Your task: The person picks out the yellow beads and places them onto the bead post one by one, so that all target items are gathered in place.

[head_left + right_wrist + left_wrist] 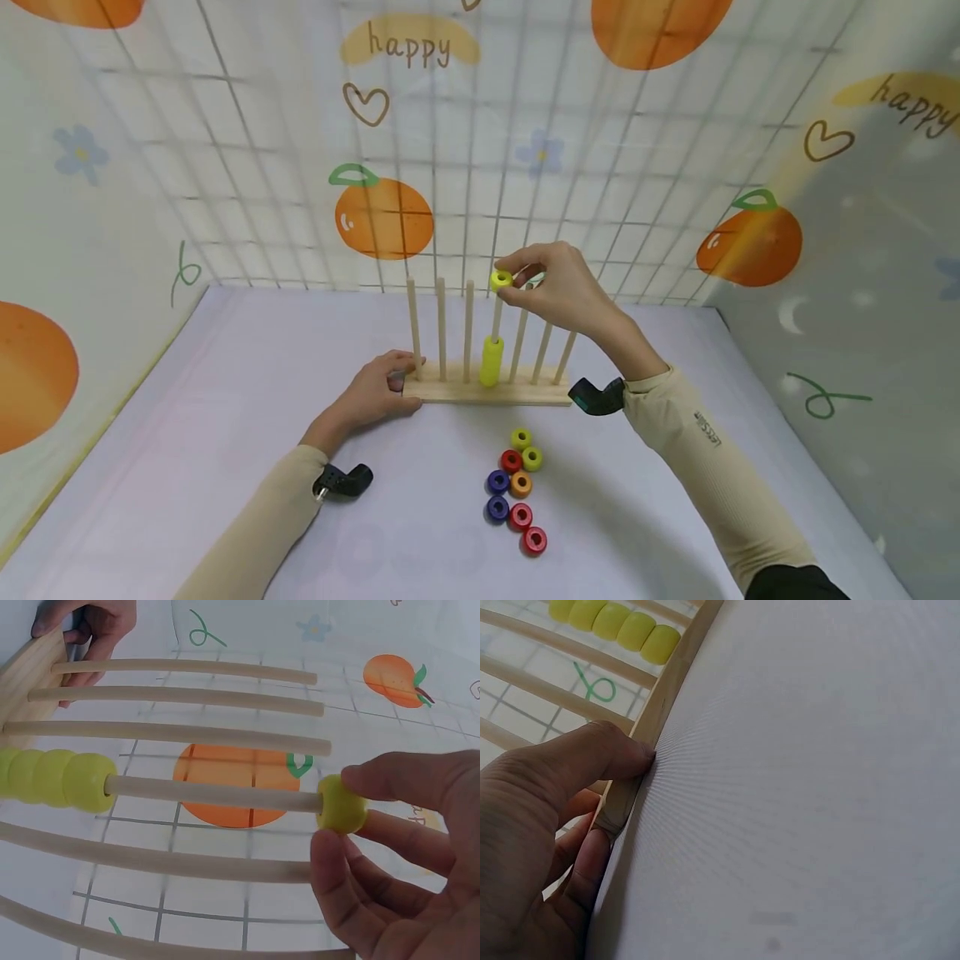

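A wooden peg rack (487, 397) stands on the table, with several upright pegs along its base. My left hand (372, 389) grips the left end of the base, its thumb on the front edge and its fingers behind. Between thumb and fingertips, my right hand (564, 289) pinches a yellow bead (343, 805) at the tip of the middle peg. In the right wrist view the peg's tip meets the bead's hole. Lower on that same peg sits a stack of yellow beads (491, 362), packed down to the base. The other pegs carry no beads.
In front of the rack lies a loose cluster: yellow beads (532, 458), red beads (534, 542), dark blue beads (497, 509) and an orange bead (521, 485). Behind the table, a white wire grid (480, 167) shows through a printed curtain with oranges.
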Demonstrator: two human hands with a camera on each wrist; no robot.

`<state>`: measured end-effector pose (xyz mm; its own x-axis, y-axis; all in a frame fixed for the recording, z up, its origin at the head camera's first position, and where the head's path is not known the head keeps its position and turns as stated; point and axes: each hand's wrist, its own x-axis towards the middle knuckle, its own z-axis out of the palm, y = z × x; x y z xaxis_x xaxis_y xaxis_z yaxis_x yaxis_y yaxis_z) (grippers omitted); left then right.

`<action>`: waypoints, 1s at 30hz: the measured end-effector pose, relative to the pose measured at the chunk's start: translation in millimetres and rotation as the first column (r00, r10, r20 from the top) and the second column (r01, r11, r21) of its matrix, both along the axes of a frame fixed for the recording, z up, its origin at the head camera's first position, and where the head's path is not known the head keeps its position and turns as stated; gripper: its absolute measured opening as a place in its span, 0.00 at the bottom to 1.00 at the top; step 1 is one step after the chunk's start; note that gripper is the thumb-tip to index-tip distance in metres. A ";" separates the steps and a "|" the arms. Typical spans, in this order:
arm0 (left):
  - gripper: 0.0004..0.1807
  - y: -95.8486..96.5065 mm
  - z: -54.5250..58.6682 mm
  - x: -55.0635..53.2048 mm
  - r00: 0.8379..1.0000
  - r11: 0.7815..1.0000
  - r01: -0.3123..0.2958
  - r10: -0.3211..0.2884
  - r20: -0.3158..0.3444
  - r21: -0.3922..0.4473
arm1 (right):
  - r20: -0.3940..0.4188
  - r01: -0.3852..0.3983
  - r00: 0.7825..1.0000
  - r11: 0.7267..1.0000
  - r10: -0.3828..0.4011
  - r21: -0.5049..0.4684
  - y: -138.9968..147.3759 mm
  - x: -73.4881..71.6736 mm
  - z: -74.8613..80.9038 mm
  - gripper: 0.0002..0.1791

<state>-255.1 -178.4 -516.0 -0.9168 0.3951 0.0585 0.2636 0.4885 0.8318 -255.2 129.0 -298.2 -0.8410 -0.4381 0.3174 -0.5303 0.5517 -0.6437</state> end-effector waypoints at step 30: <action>0.39 0.1 4.7 -3.2 1.000 0.999 0.003 -0.003 -0.002 -0.037 | 0.186 0.032 0.982 0.995 -0.014 -0.091 58.9 77.3 -90.8 0.14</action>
<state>-258.4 -178.3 -511.4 -0.9157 0.3994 0.0455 0.2665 0.5183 0.8126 -177.9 187.9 -389.0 -0.8986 -0.3935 0.1941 -0.3850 0.4950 -0.7789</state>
